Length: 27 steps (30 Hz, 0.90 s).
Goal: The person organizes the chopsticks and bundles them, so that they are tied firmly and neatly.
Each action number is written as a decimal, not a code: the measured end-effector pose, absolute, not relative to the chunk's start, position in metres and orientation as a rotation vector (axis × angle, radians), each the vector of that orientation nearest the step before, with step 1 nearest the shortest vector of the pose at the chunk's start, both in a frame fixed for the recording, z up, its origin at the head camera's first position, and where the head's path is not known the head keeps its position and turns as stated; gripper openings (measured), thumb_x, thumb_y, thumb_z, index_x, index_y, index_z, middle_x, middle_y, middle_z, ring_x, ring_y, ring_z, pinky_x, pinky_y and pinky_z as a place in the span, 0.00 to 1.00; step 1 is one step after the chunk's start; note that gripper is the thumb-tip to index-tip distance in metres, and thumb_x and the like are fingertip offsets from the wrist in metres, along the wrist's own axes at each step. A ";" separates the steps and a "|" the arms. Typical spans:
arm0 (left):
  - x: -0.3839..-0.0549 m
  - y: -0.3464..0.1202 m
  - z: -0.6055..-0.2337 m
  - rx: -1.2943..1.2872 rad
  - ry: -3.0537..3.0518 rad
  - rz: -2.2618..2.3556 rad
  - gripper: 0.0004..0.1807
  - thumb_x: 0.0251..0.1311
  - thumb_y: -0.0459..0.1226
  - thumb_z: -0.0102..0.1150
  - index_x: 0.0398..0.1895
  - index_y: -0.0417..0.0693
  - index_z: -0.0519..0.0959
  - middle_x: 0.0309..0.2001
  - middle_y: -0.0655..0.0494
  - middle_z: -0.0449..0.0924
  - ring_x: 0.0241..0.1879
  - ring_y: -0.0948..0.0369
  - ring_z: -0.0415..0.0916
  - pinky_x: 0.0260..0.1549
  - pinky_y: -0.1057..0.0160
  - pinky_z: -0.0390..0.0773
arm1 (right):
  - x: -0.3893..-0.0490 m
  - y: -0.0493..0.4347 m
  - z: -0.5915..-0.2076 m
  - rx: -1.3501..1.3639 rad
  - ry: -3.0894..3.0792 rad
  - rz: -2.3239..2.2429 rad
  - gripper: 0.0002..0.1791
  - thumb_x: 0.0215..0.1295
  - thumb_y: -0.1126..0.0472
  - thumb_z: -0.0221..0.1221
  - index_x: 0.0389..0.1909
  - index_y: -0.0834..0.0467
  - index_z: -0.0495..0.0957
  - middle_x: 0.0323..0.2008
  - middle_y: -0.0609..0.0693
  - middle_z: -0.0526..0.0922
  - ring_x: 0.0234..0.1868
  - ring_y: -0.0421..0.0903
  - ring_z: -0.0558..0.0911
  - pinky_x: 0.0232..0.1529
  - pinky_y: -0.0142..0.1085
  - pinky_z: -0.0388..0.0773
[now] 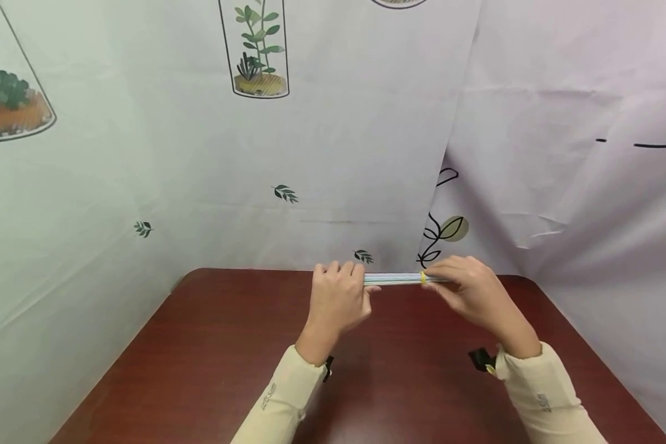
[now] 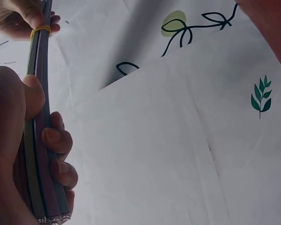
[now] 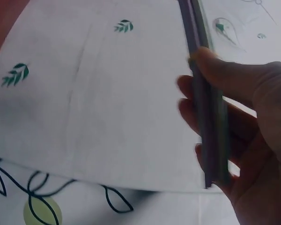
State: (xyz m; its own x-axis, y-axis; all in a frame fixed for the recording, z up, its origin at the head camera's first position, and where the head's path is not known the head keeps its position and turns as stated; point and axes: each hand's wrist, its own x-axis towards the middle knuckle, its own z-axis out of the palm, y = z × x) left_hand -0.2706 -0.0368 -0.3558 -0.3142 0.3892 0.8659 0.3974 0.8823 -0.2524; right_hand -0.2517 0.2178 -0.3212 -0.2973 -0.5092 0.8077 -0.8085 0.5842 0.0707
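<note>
A bundle of long, thin strips [image 1: 393, 279] in muted colours is held level above the far part of the table. My left hand [image 1: 338, 297] grips one end, with the fingers curled over it and the thumb along its side. At the other end, my right hand [image 1: 473, 291] pinches the bundle between thumb and fingers, right beside a yellow band [image 1: 423, 277] that circles it. Purple, green and blue-grey strips [image 2: 40, 154] lie side by side in the left wrist view, with uneven whitish ends by the heel of the left hand. The right wrist view is dim and somewhat blurred.
A dark red-brown table [image 1: 227, 345] spreads beneath both hands. White cloth [image 1: 355, 154] printed with plants and leaves hangs behind it and along the sides. A small black device [image 1: 481, 359] sits at the right cuff.
</note>
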 end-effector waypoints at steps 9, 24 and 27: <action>-0.266 -0.028 -0.361 -0.600 -1.921 -0.023 0.16 0.49 0.50 0.64 0.20 0.50 0.72 0.19 0.58 0.71 0.19 0.56 0.68 0.24 0.56 0.67 | -0.253 0.189 -0.333 1.066 -1.837 0.361 0.25 0.69 0.43 0.54 0.35 0.62 0.86 0.31 0.51 0.87 0.26 0.45 0.81 0.26 0.41 0.76; -0.267 -0.034 -0.353 -0.569 -1.964 -0.015 0.19 0.56 0.52 0.60 0.20 0.50 0.71 0.19 0.59 0.69 0.19 0.57 0.67 0.24 0.57 0.67 | -0.250 0.216 -0.319 1.009 -1.967 0.377 0.26 0.73 0.40 0.49 0.38 0.57 0.87 0.34 0.47 0.87 0.33 0.45 0.83 0.32 0.41 0.73; -0.266 -0.032 -0.355 -0.559 -1.970 -0.008 0.17 0.55 0.50 0.60 0.20 0.50 0.71 0.19 0.58 0.69 0.19 0.57 0.67 0.24 0.57 0.67 | -0.251 0.211 -0.322 1.033 -1.932 0.336 0.14 0.66 0.51 0.64 0.38 0.58 0.86 0.34 0.49 0.87 0.33 0.47 0.84 0.29 0.43 0.73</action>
State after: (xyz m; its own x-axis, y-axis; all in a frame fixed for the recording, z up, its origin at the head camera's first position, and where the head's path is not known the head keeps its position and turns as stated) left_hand -0.2661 -0.0319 -0.3545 -0.3501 0.3796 0.8563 0.3867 0.8912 -0.2370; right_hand -0.2511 0.2110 -0.3219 -0.2541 -0.5299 0.8091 -0.7719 0.6152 0.1605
